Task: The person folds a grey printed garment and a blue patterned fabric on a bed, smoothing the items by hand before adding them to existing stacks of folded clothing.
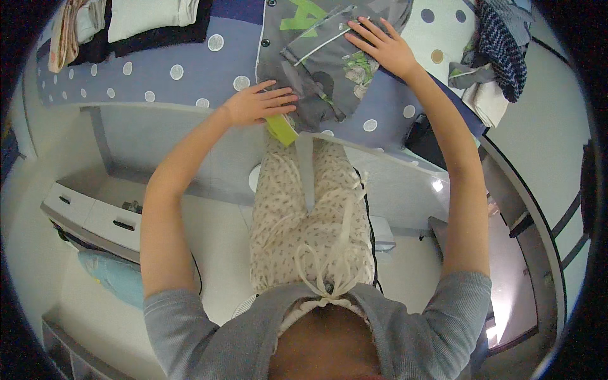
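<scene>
A grey printed garment (289, 57) with dark snap buttons and green lettering lies spread on a blue bedspread (156, 88) with white dots. My left hand (259, 104) rests palm down on its near left edge, fingers apart. Below that hand, a yellow-green piece of fabric (281, 129) hangs over the bed's edge. My right hand (382, 47) lies flat with spread fingers on the garment's upper right part, near a white piping line (323, 45). Neither hand grips anything that I can see. The garment's far end runs out of the picture.
At the far left are a folded white cloth (152, 19) and black fabric (161, 42). A dotted white cloth (437, 38) and a heap of clothes (503, 52) lie on the right. A black object (425, 142) sits by the bed's edge. White drawers (95, 209) stand at lower left.
</scene>
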A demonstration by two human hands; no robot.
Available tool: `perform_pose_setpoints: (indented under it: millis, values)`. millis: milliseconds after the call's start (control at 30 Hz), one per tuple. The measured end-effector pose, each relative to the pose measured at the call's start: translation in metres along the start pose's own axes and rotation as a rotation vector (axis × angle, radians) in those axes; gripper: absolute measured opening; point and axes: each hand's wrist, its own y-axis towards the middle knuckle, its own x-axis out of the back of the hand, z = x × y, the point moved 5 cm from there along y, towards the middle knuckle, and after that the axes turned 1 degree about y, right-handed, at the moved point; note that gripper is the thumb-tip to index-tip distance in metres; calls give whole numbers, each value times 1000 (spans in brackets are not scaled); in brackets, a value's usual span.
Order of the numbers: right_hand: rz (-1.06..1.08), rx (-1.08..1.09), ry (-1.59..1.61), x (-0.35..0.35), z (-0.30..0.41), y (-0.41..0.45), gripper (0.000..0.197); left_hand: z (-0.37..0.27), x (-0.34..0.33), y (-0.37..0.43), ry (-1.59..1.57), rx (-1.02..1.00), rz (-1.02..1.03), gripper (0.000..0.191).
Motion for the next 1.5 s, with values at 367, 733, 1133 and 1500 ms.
perform_pose_setpoints:
  millis: [367, 733, 1133, 1500]
  values:
    - [-18, 88, 178, 7, -17, 8, 62, -6, 1, 9, 200, 143, -206, 78]
    - [16, 215, 425, 2, -13, 14, 68, -2, 9, 17, -106, 69, 125, 89]
    - [111, 208, 367, 21, -12, 17, 78, 12, 25, 20, -534, 277, -45, 47]
    - [-180, -424, 1494, 50, 108, 30, 86, 14, 26, 20, -541, 303, -170, 39]
